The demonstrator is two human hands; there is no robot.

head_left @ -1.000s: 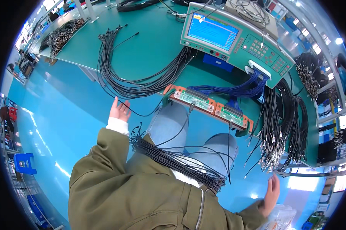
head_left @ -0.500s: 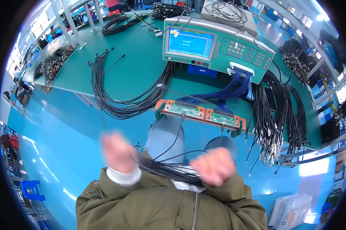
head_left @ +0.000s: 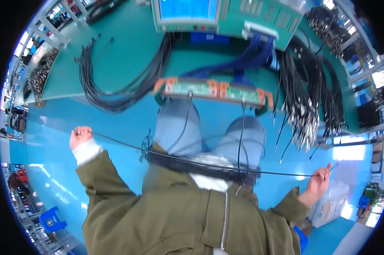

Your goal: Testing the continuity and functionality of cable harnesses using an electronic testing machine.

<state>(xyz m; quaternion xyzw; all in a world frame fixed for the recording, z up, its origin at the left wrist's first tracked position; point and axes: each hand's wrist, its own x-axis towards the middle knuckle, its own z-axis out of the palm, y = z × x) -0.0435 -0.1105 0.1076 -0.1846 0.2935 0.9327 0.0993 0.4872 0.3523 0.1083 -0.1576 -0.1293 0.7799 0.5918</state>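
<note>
A single black cable [head_left: 128,145] is drawn out across my body, sagging slightly. One end sits in my left hand [head_left: 81,135], closed around it out to the left. Far to the right, my right hand [head_left: 319,182] pinches the cable near its other end. Below it, a bundle of black cables [head_left: 170,162] lies over my lap, blurred. Ahead of my knees, an orange and green test fixture [head_left: 217,90] is clamped along the table edge. Two dark cables [head_left: 240,136] hang from its sockets toward my lap.
A green tester with a screen [head_left: 187,10] stands on the green table [head_left: 128,46], joined to the fixture by blue wires [head_left: 243,63]. Black cable bundles lie at left [head_left: 94,95] and hang off the edge at right [head_left: 302,110]. White packages [head_left: 330,204] stand on the floor.
My hands have moved from near my lap far apart to both sides, pulling one cable out between them. The view has shifted, so the table and tester appear higher.
</note>
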